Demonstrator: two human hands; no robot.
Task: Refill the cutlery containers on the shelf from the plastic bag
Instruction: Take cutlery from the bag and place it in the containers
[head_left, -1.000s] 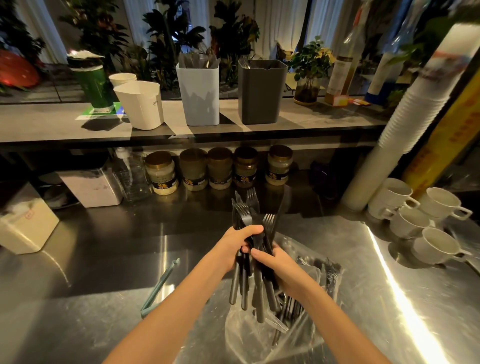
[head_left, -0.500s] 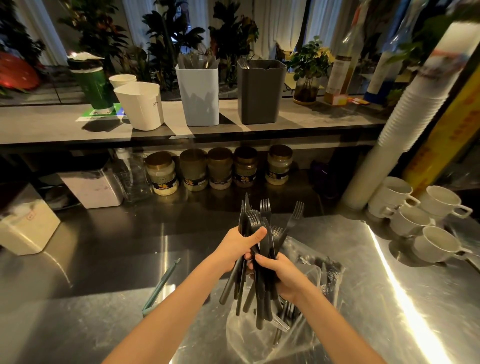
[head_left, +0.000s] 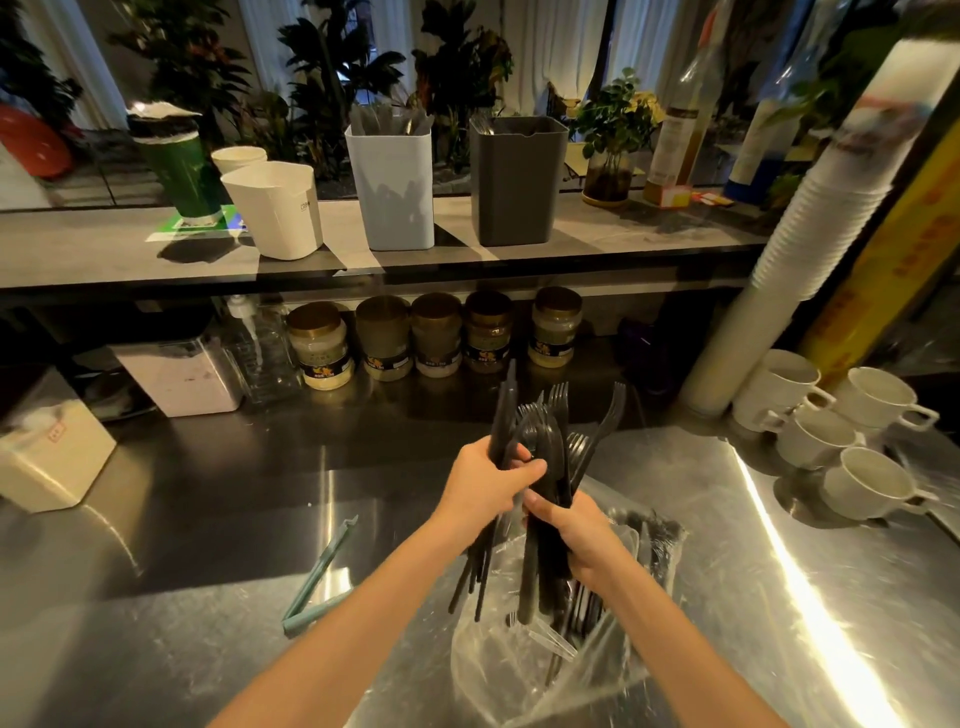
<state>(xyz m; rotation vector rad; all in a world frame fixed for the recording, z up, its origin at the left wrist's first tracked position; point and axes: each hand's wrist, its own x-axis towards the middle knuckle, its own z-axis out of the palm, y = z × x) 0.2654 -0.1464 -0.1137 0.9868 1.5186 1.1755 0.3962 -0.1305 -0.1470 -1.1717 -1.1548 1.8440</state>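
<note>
Two-handed clamp on forks (head_left: 543, 434): left hand (head_left: 488, 483) curled round above, right hand (head_left: 576, 538) below, just over the bag (head_left: 519, 675) by the counter's (head_left: 208, 519) front edge. Fanned wider than a second ago, barely raised. Probably squaring up before reaching the bins (head_left: 392, 192) mid-shelf (head_left: 104, 249).

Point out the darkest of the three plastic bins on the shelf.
The dark grey square plastic bin, rightmost; the light blue bin and white bin are pale.

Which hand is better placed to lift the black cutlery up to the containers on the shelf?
Probably the left hand: it grips the black cutlery higher, nearer the light blue container and the dark grey container. The right hand holds the handles lower, just over the plastic bag.
</note>
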